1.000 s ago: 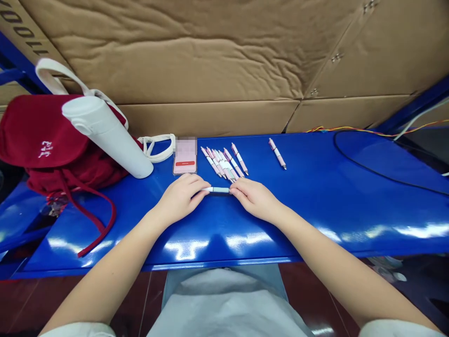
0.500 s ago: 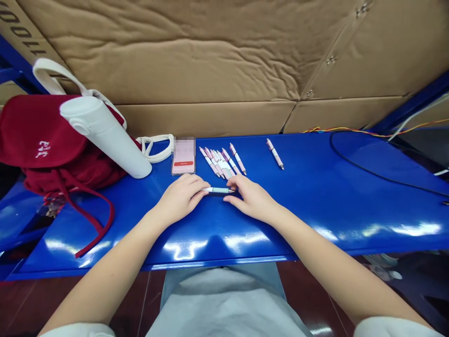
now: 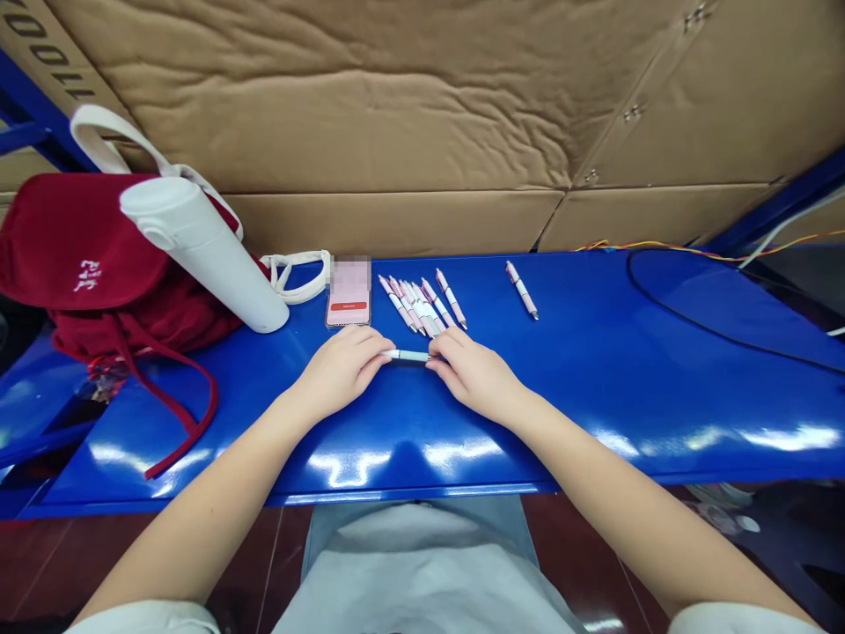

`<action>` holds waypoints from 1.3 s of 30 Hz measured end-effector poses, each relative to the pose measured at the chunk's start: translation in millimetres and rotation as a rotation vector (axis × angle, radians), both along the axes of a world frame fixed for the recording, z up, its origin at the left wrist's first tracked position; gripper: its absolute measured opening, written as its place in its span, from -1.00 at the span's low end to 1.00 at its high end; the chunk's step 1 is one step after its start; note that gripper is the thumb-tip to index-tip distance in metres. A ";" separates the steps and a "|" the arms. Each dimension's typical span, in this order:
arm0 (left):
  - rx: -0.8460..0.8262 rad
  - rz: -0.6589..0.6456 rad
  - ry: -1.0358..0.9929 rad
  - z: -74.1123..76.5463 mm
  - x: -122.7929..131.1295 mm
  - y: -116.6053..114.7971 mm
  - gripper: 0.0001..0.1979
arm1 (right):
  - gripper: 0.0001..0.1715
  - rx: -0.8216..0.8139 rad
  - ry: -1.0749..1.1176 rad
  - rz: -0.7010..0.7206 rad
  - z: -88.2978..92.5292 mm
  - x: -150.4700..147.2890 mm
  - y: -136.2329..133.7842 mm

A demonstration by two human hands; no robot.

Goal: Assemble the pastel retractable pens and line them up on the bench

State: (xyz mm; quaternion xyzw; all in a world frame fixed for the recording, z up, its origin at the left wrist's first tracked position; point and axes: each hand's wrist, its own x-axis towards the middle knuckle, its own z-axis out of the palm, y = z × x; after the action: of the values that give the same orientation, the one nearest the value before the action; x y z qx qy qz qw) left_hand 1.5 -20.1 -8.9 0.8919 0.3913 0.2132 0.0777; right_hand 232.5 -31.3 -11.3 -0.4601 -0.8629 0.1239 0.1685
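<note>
A slim white and pale blue pen (image 3: pixel 406 356) lies level across the gap between my hands, just above the blue metal tabletop (image 3: pixel 594 396). My left hand (image 3: pixel 343 370) pinches its left end with the fingertips. My right hand (image 3: pixel 472 377) closes on its right end and hides the tip. Beyond the hands, a tight fan of several pink and white pens (image 3: pixel 415 306) lies on the table. A lone pink and white pen (image 3: pixel 521 290) rests further right. Closest to my left hand is a phone (image 3: pixel 349 304) lying face up, its upper screen blurred.
To the left stand a white insulated bottle (image 3: pixel 204 254), leaning on a dark red cloth bag (image 3: pixel 85 251), and a white strap (image 3: pixel 294 275). Cardboard sheets (image 3: pixel 370 106) form the back, and a black cable (image 3: pixel 719 317) curves across the table's right side.
My right hand has moved slightly left and closed over the pen's right end, hiding the tip that showed before. The left hand and the other pens have stayed in place.
</note>
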 end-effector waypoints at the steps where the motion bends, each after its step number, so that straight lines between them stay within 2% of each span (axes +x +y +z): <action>1: -0.007 -0.004 0.001 -0.3 0.2 -0.2 -0.76 | -0.82 0.004 -0.023 0.008 -0.6 -0.6 -0.1; 6: 0.001 0.005 0.007 0.5 3.7 -3.4 -0.78 | -0.72 0.043 -0.035 0.049 -2.9 0.0 0.1; 9: 0.106 0.058 -0.068 3.2 5.7 -5.9 -0.77 | -0.70 0.126 0.059 0.009 0.2 9.3 5.7; 11: 0.222 0.164 -0.152 4.7 5.5 -6.6 -0.60 | -0.67 0.233 0.154 -0.150 3.1 22.6 14.2; 13: 0.292 0.273 -0.214 4.5 3.7 -6.0 -0.44 | -0.69 0.331 0.194 -0.450 5.2 40.5 25.3; 14: 0.300 0.308 -0.231 3.7 2.4 -5.3 -0.41 | -0.70 0.327 0.159 -0.580 5.7 50.1 30.9; 17: 0.256 0.355 -0.227 -0.3 -0.7 -2.8 -0.40 | -0.65 0.178 -0.004 -0.889 5.3 75.2 44.4; 19: 0.222 0.359 -0.209 -2.5 -1.1 -2.0 -0.44 | -0.67 0.005 -0.101 -0.953 4.7 84.7 48.7; 22: 0.190 0.341 -0.182 -3.2 0.1 -2.6 -0.51 | -0.69 -0.130 -0.187 -0.914 4.6 84.5 48.4; 25: 0.160 0.294 -0.161 -2.7 1.5 -3.1 -0.59 | -0.66 -0.026 -0.199 -0.841 3.8 66.0 43.4; 29: 0.072 0.215 -0.129 -4.8 2.1 -1.7 -0.73 | -0.67 0.066 -0.277 -0.594 -1.6 28.5 38.6; 33: 0.034 0.174 -0.117 -8.5 1.4 0.3 -0.76 | -0.74 0.115 -0.326 -0.584 -4.6 15.9 41.4; 36: 0.059 0.138 -0.111 -7.0 2.2 -0.4 -0.73 | -0.75 0.118 -0.185 -0.596 -2.1 26.2 40.9; 39: 0.204 0.146 -0.090 -1.5 5.5 -3.6 -0.63 | -0.77 0.067 0.103 -0.472 0.5 30.7 31.6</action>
State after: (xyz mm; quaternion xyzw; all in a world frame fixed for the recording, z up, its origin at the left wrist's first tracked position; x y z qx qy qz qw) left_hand 7.0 -23.6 -10.5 0.8539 0.4273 0.2968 -0.0118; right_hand 263.2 0.3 -10.7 -0.6363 -0.7253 0.0755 0.2517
